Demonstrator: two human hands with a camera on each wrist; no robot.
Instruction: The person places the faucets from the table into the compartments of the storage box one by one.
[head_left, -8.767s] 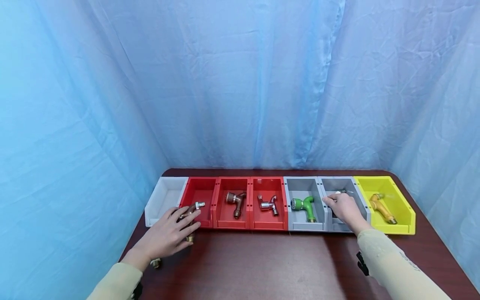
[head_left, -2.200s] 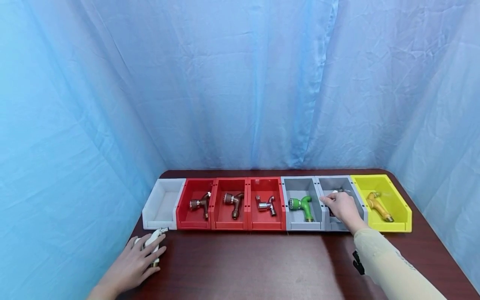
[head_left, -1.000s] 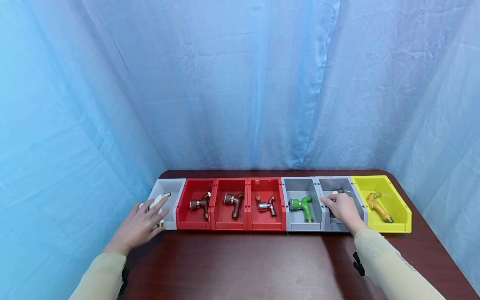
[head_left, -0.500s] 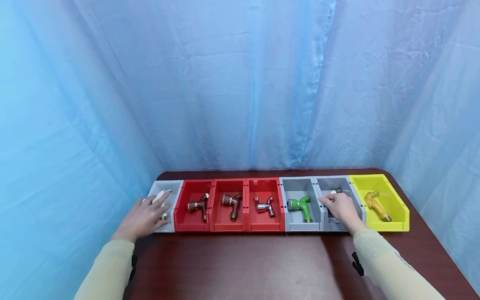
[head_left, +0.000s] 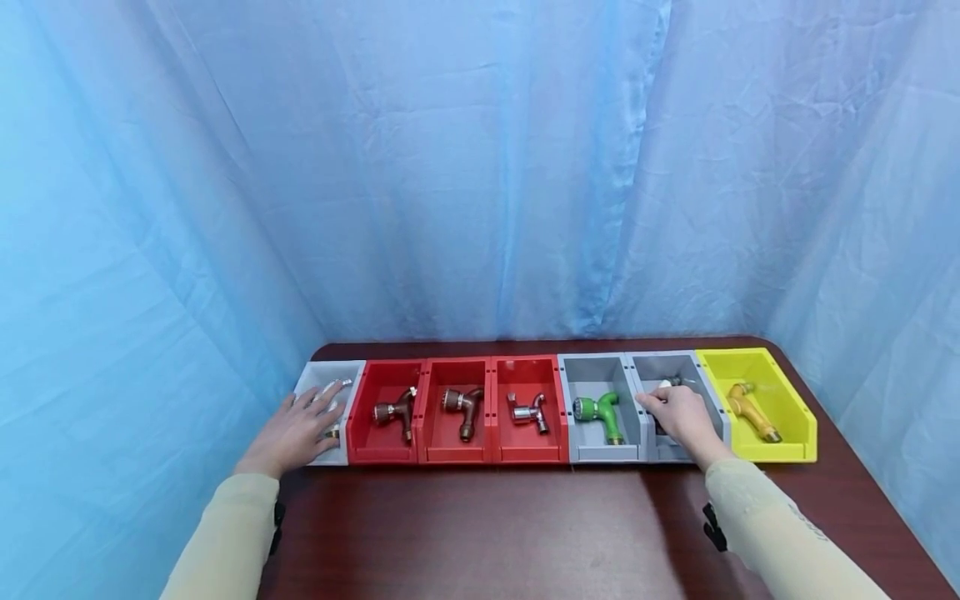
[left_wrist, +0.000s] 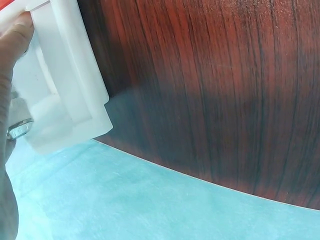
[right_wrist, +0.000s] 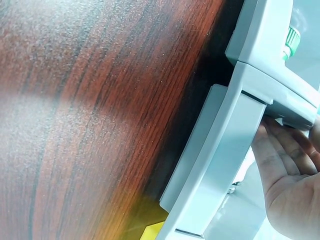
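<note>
In the white bin (head_left: 339, 454) at the far left, my left hand (head_left: 291, 433) reaches over a white tap (head_left: 346, 382). The fingers spread across it from above and hide most of its body; its chrome and brass ends show. The left wrist view has the tap's ringed knob (left_wrist: 20, 129) beside the palm and the thumb inside the bin. My right hand (head_left: 682, 417) pinches the side wall between the two grey bins, fingers inside the right grey bin (head_left: 701, 371). A partly hidden tap with a white part (head_left: 666, 383) lies under that hand.
Bins stand in one row on the dark wooden table (head_left: 525, 525). Brown taps (head_left: 401, 412) lie in two red bins, a chrome tap (head_left: 528, 412) in the third. A green tap (head_left: 600, 412) sits in the left grey bin, a yellow tap (head_left: 752, 412) in the yellow bin (head_left: 801, 450).
My left hand earlier set a brown tap in the leftmost red bin, then carried the white tap from the table into the white bin. The right hand has stayed on the grey bin wall.
</note>
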